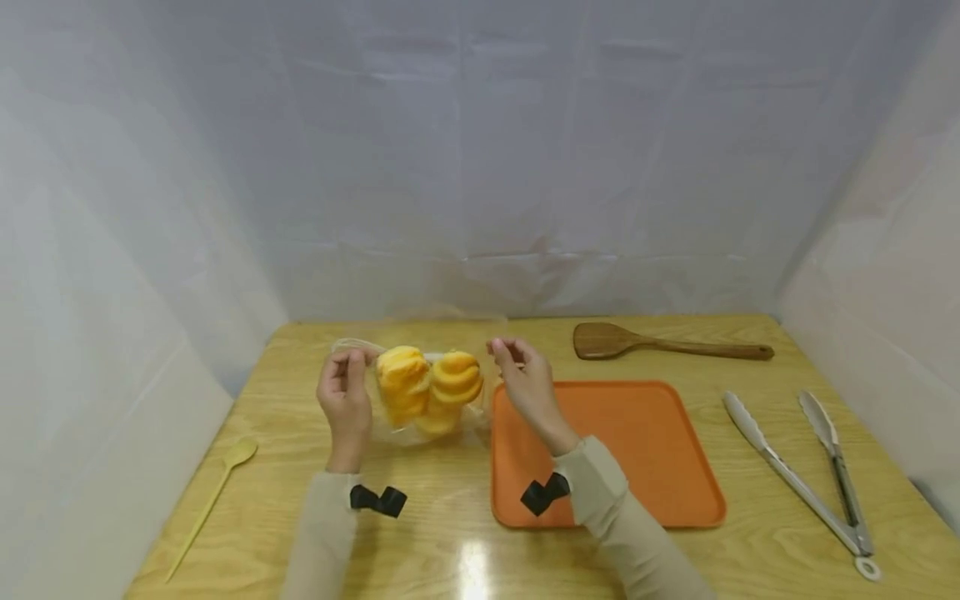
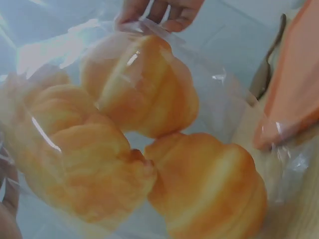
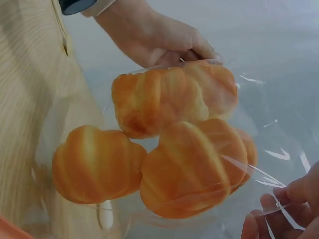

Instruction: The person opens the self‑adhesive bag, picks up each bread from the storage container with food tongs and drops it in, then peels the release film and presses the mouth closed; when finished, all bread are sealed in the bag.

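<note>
A clear plastic bag (image 2: 219, 89) with three golden bread rolls (image 1: 405, 383) inside is held up above the table between both hands. My left hand (image 1: 347, 408) pinches the bag's left edge between thumb and fingers. On the opposite side, my right hand (image 1: 531, 387) pinches the other edge, as the right wrist view shows with its fingers (image 3: 294, 191) on the film. The rolls hang together in the bag: a lumpy twisted roll (image 2: 79, 149) towards the left hand and two ridged rolls (image 2: 209, 184) beside it. Thin pale strands (image 1: 356, 342) show behind the left fingertips.
An orange tray (image 1: 615, 450) lies under and beside the right forearm. Behind it is a wooden spatula (image 1: 603, 342). Spread metal tongs (image 1: 806, 496) lie at the right, a yellow spoon (image 1: 240, 452) at the left. Pale sheeting (image 1: 480, 167) walls the table's back and sides.
</note>
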A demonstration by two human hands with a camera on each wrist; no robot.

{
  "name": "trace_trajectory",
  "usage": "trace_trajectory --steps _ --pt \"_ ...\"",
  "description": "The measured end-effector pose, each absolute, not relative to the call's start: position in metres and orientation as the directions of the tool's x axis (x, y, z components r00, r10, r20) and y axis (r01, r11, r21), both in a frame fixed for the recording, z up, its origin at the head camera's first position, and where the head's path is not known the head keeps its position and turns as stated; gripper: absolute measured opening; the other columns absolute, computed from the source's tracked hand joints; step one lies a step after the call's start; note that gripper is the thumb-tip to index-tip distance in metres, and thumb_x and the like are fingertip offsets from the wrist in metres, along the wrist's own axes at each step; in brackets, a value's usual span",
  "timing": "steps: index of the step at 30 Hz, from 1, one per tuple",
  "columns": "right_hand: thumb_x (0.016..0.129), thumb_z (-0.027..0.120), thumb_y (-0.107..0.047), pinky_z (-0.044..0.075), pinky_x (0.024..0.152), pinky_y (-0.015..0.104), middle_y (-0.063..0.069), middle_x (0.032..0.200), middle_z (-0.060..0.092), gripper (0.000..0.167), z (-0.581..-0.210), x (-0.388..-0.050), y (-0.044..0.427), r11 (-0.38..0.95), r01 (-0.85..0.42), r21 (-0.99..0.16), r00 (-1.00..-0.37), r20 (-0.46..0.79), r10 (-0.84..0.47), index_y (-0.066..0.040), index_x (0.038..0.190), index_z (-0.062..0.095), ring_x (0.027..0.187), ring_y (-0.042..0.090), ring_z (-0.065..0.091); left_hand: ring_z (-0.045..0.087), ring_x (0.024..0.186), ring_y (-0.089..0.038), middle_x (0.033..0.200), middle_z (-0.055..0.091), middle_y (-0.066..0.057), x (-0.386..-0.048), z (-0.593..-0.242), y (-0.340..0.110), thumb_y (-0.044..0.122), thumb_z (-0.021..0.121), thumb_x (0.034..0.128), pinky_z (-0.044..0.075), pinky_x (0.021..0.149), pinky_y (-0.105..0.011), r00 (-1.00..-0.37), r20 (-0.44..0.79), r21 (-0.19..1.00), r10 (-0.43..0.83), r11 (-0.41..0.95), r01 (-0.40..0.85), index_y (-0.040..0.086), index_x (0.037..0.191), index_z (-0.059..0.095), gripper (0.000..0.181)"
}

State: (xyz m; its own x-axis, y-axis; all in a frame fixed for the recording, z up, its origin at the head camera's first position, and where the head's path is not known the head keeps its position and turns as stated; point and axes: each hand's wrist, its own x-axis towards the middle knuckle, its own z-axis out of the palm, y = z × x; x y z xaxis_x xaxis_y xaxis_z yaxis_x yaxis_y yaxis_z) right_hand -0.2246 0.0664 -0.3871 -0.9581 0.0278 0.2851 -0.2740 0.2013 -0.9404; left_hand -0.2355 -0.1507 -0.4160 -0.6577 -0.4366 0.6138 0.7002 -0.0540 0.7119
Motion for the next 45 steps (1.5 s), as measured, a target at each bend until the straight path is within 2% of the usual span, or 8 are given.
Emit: trace_trajectory --steps 4,9,17,23,30,38,42,45 --pt "0.102 0.052 -0.028 0.054 0.082 0.036 0.016 0.115 0.067 0.032 -0.379 -0.222 0.065 0.24 -0.308 -0.921 -0.949 0.314 -0.01 -0.003 0.116 0.067 0.102 0.029 0.062 0.063 0.081 -0.001 0.085 0.071 0.012 -0.233 -0.403 -0.152 0.012 0.058 0.0982 0.05 0.078 -0.013 -0.684 0.618 0.722 -0.389 -0.065 0.689 0.017 0.087 0.065 0.014" --pt "0.103 0.051 -0.029 0.054 0.08 0.032 0.013 0.118 0.067 0.032 -0.37 -0.218 0.06 0.232 -0.336 -0.913 -0.942 0.325 -0.084 -0.007 0.118 0.068 0.102 0.027 0.062 0.066 0.082 0.001 0.088 0.074 0.015 -0.231 -0.393 -0.152 0.017 0.062 0.0967 0.052 0.076 -0.012 -0.702 0.643 0.73 -0.305 -0.033 0.682 0.017 0.09 0.067 0.009" --pt "0.103 0.049 -0.023 0.053 0.094 0.042 0.02 0.113 0.068 0.031 -0.366 -0.22 0.062 0.147 -0.339 -0.929 -0.941 0.336 -0.045 0.001 0.113 0.066 0.106 0.031 0.063 0.067 0.072 0.001 0.075 0.072 0.015 -0.23 -0.388 -0.159 0.016 0.062 0.0968 0.053 0.071 -0.011 -0.677 0.589 0.752 -0.44 -0.008 0.659 0.014 0.087 0.066 0.011" --pt "0.103 0.049 -0.021 0.053 0.096 0.04 0.021 0.108 0.067 0.03 -0.366 -0.218 0.062 0.086 -0.347 -0.934 -0.938 0.346 -0.03 0.003 0.11 0.065 0.104 0.032 0.063 0.068 0.071 -0.001 0.075 0.072 0.01 -0.23 -0.388 -0.16 0.015 0.061 0.0968 0.055 0.076 -0.013 -0.673 0.593 0.728 -0.442 -0.062 0.682 0.012 0.086 0.066 0.012" --pt "0.104 0.049 -0.023 0.052 0.098 0.041 0.022 0.116 0.067 0.033 -0.388 -0.215 0.065 0.108 -0.303 -0.947 -0.951 0.294 -0.096 0.002 0.116 0.064 0.109 0.032 0.064 0.063 0.079 0.004 0.085 0.07 0.016 -0.224 -0.413 -0.163 0.013 0.054 0.1006 0.052 0.077 -0.011 -0.808 0.483 0.851 -0.339 -0.035 0.523 0.019 0.092 0.064 0.015" --pt "0.101 0.054 -0.022 0.054 0.091 0.044 0.021 0.115 0.066 0.028 -0.412 -0.211 0.065 0.126 -0.245 -0.961 -0.966 0.231 -0.115 -0.001 0.115 0.065 0.098 0.016 0.063 0.051 0.069 0.007 0.085 0.067 0.021 -0.219 -0.439 -0.165 0.039 0.056 0.0963 0.044 0.063 -0.008 -0.828 0.481 0.853 -0.29 -0.063 0.518 0.028 0.098 0.067 0.015" --pt "0.102 0.051 -0.018 0.053 0.094 0.048 0.021 0.106 0.066 0.028 -0.421 -0.213 0.063 0.023 -0.248 -0.968 -0.968 0.247 -0.049 0.006 0.107 0.064 0.092 0.005 0.061 0.058 0.075 0.007 0.082 0.066 0.02 -0.215 -0.449 -0.166 0.024 0.057 0.0984 0.05 0.07 -0.008 -0.862 0.418 0.881 -0.289 -0.105 0.462 0.029 0.092 0.066 0.012" --pt "0.103 0.049 -0.019 0.052 0.096 0.048 0.01 0.098 0.068 0.032 -0.426 -0.214 0.059 -0.048 -0.245 -0.968 -0.97 0.244 0.015 0.009 0.105 0.064 0.088 0.001 0.062 0.062 0.079 0.006 0.085 0.068 0.019 -0.213 -0.453 -0.165 0.01 0.056 0.0988 0.052 0.075 -0.01 -0.864 0.399 0.888 -0.308 -0.106 0.448 0.028 0.092 0.066 0.021"
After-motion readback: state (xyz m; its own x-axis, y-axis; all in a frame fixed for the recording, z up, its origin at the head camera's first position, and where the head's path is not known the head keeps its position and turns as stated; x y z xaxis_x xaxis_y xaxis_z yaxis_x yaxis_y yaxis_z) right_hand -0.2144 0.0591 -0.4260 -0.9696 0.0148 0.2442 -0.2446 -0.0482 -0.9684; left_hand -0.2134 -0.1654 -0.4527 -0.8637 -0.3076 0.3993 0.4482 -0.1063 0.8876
